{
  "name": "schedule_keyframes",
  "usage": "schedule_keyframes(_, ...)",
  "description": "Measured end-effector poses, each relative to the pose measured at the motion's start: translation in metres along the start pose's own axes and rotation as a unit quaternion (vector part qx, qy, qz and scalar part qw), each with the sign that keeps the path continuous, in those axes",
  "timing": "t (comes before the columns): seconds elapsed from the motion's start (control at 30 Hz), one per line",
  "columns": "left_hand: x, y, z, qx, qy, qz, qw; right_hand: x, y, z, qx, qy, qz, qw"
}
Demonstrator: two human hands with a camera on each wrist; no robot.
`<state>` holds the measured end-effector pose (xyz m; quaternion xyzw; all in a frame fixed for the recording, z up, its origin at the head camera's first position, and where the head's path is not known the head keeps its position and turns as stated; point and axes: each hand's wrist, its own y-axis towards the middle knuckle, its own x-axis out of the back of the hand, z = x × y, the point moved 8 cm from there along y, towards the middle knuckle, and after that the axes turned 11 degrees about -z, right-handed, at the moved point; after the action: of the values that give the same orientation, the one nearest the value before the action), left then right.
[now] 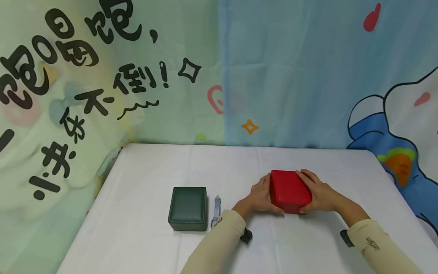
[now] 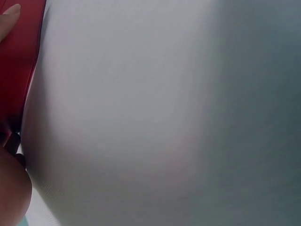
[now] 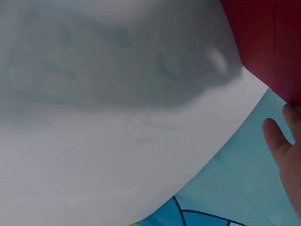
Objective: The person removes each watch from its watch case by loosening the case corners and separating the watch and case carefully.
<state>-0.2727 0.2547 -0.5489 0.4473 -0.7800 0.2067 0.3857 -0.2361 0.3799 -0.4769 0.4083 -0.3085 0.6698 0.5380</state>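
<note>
Presently, 1 red box [image 1: 290, 190], lid down, is located right of centre in the head view, over the white tabletop [image 1: 143, 171]; I cannot tell whether its base touches the cloth. My left hand [image 1: 261, 196] grips the box's left side, thumb at the front lower edge. My right hand [image 1: 319, 194] grips the right side, fingers toward the rear corner, thumb at the front. Both hands are spread only as wide as the box faces require. In the right wrist view, the box fills the upper right corner. Left of my left sleeve [image 1: 219, 243], 1 watch [image 1: 217, 207] with a pale blue strap lies near 1 dark green box [image 1: 187, 207]; the sleeve partly hides the watch's lower end.
</note>
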Motion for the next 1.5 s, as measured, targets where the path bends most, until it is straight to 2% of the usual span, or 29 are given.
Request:
schedule_keyframes(0.27, -0.002, -0.018, -0.009, -0.014, 0.004, 0.000, 0.9999, 0.003, -0.020, 0.009, 0.006, -0.019, -0.008, 0.9998)
schedule_keyframes(0.4, -0.007, -0.027, -0.011, -0.036, 0.031, -0.002, 0.9989, 0.003, -0.030, 0.014, 0.007, -0.030, -0.011, 0.9995)
schedule_keyframes(0.57, -0.011, -0.039, -0.015, -0.063, 0.054, -0.005, 0.9966, -0.002, -0.046, 0.016, -0.003, 0.002, -0.015, 0.9999)
schedule_keyframes(0.7, -0.012, -0.041, -0.013, -0.073, 0.044, -0.002, 0.9964, -0.006, -0.051, 0.016, 0.000, 0.019, -0.023, 0.9995)
schedule_keyframes(0.9, -0.013, -0.042, -0.011, -0.079, 0.038, 0.000, 0.9961, -0.002, -0.049, 0.021, 0.015, -0.024, -0.028, 0.9992)
schedule_keyframes(1.07, -0.012, -0.042, -0.013, -0.086, 0.041, -0.004, 0.9954, 0.004, -0.046, 0.024, 0.001, -0.032, 0.001, 0.9995)
schedule_keyframes(1.23, -0.011, -0.042, -0.018, -0.091, 0.036, -0.003, 0.9952, 0.011, -0.040, 0.018, -0.025, 0.017, 0.049, 0.9983)
schedule_keyframes(1.37, -0.012, -0.045, -0.017, -0.080, 0.042, 0.004, 0.9959, 0.010, -0.035, 0.011, -0.057, 0.074, 0.096, 0.9910)
schedule_keyframes(1.5, -0.012, -0.045, -0.015, -0.074, 0.047, 0.003, 0.9961, 0.009, -0.028, 0.003, -0.087, 0.098, 0.136, 0.9820)
